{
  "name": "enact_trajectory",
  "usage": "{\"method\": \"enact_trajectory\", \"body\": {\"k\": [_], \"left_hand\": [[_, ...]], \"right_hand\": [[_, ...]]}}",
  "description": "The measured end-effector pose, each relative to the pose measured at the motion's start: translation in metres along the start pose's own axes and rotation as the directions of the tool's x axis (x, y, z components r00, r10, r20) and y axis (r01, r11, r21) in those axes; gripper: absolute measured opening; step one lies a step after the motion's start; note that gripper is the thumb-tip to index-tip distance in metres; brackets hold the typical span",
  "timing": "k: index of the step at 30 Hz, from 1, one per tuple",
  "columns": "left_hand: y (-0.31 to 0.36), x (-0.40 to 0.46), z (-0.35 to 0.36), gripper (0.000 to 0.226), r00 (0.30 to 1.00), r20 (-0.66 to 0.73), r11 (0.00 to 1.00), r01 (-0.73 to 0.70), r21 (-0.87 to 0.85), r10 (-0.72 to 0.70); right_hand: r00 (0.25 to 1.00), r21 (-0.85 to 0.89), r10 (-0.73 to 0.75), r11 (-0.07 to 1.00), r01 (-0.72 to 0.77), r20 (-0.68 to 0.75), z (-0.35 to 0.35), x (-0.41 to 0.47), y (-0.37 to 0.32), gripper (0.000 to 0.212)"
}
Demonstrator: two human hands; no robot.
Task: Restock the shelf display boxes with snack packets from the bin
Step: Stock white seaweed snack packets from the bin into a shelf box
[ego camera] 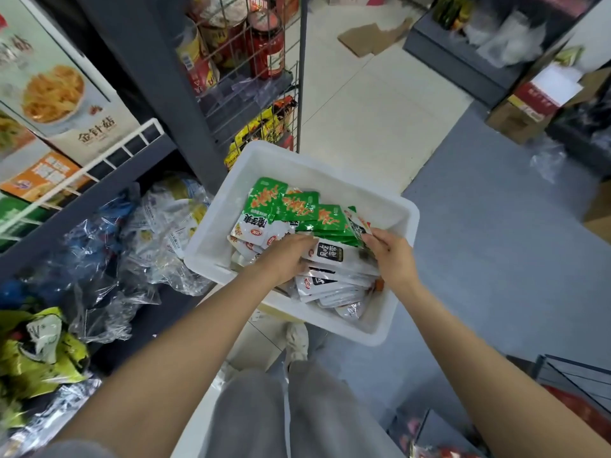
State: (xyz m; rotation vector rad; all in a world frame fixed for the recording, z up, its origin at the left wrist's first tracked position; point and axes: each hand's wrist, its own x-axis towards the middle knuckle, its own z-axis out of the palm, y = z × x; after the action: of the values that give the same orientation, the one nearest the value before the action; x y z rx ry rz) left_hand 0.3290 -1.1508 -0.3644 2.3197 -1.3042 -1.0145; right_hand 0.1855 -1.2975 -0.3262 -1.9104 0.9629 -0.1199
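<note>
A white plastic bin [330, 180] sits in front of me, holding several green snack packets [299, 206] at its far side and several white packets with black labels [330, 282] nearer me. My left hand [287, 256] reaches into the bin, palm down, fingers curled on the white packets. My right hand [390, 252] pinches the edge of a packet [358, 226] at the right end of the green stack. On the shelf at the left stand display boxes [66, 94] with printed food pictures.
A dark shelf post [172, 87] rises just behind the bin. Jars and yellow packets fill a wire rack [264, 61] beyond it. Clear plastic bags of goods [109, 259] crowd the lower left shelf. Cardboard [370, 38] lies on the tiled floor. A carton [529, 107] stands at right.
</note>
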Motion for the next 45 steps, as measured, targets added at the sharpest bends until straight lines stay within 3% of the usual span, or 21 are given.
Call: {"method": "enact_trajectory", "body": {"k": [4,7,11,18,21,24,27,31,34,38,42,45], "left_hand": [[0.002,-0.001,-0.002,0.038,0.993,-0.112,0.994,-0.027,0.105,0.039],[0.005,-0.011,-0.011,0.026,0.986,-0.169,0.996,-0.032,-0.084,0.017],[0.014,-0.033,-0.041,0.019,0.952,-0.291,0.915,-0.032,-0.402,-0.095],[0.009,-0.086,-0.115,0.015,0.814,-0.549,0.903,-0.073,-0.424,-0.192],[-0.006,-0.124,-0.145,0.011,0.726,-0.645,0.911,-0.061,-0.409,-0.241],[-0.021,-0.169,-0.174,0.010,0.610,-0.736,0.918,-0.036,-0.394,-0.292],[-0.039,-0.218,-0.198,0.012,0.493,-0.806,0.927,0.002,-0.376,-0.328],[-0.066,-0.280,-0.228,0.009,0.367,-0.863,0.933,0.042,-0.358,-0.348],[-0.089,-0.321,-0.250,0.009,0.270,-0.901,0.940,0.084,-0.330,-0.341],[-0.119,-0.360,-0.273,0.012,0.158,-0.929,0.938,0.150,-0.311,-0.334],[-0.148,-0.371,-0.286,0.012,0.163,-0.920,0.926,0.193,-0.326,-0.358],[-0.165,-0.366,-0.288,0.012,0.199,-0.914,0.924,0.223,-0.310,-0.354]], "right_hand": [[1.000,0.041,0.012,0.999,-0.012,0.010,-0.004,0.001,-0.005,0.025],[1.000,0.052,0.002,0.999,-0.002,0.004,-0.005,0.000,-0.015,0.031],[1.000,0.077,0.009,0.997,-0.008,-0.019,-0.001,0.001,-0.036,0.020],[0.995,0.110,-0.091,0.990,0.086,0.041,0.015,0.005,-0.108,0.012],[0.983,0.155,-0.176,0.974,0.165,0.055,0.031,0.001,-0.153,0.012],[0.960,0.182,-0.274,0.949,0.258,0.067,0.057,-0.003,-0.193,0.034],[0.902,0.157,-0.407,0.909,0.385,0.143,0.089,-0.011,-0.234,0.042],[0.794,0.201,-0.568,0.822,0.533,0.216,0.131,-0.031,-0.290,0.028],[0.760,0.213,-0.601,0.799,0.563,0.247,0.160,-0.042,-0.328,0.011],[0.719,0.258,-0.657,0.752,0.606,0.228,0.190,-0.054,-0.370,0.011],[0.723,0.311,-0.650,0.755,0.577,0.236,0.209,-0.068,-0.395,0.029],[0.722,0.328,-0.656,0.747,0.579,0.221,0.220,-0.073,-0.404,0.031]]}}
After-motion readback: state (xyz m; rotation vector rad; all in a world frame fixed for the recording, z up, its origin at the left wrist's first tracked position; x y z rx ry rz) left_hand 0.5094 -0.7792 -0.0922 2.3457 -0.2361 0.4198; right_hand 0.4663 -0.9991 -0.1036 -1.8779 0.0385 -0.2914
